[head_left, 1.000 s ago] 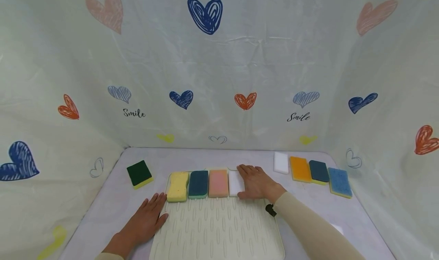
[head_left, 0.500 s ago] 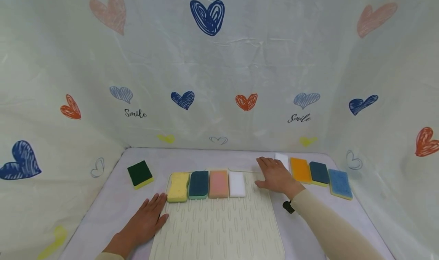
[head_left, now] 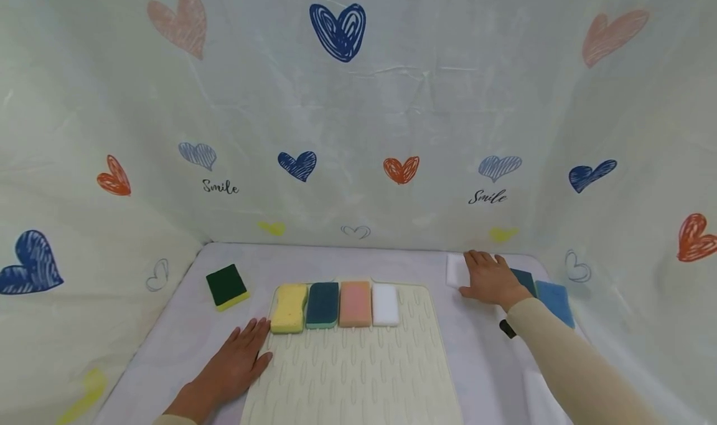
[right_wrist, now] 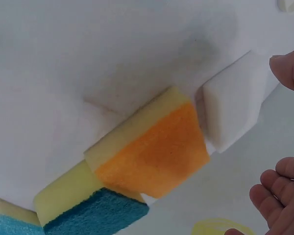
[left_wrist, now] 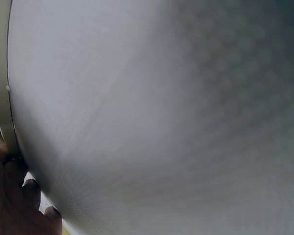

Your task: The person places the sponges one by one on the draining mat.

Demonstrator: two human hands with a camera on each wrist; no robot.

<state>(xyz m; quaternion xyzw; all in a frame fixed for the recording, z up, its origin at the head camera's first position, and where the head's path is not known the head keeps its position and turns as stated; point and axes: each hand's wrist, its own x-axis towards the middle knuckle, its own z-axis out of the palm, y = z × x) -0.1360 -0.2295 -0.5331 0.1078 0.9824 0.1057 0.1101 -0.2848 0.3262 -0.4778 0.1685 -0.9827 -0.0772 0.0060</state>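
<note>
My left hand lies flat at the left edge of a cream ribbed mat, fingertips beside a yellow sponge. To its right on the mat stand a dark blue sponge, a pink sponge and a white sponge in a row. At the back right, my right hand reaches over the sponges with its fingers spread. Its wrist view shows a white sponge nearest the thumb, then an orange sponge and a teal-topped one. Nothing is in its grasp.
A dark green and yellow sponge lies at the left of the table. A light blue sponge sits at the far right, partly behind my sleeve. A curtain with hearts hangs around the back and sides.
My right hand has left the white sponge on the mat and moved right, over the sponges at the back right. My left hand has stayed in place.
</note>
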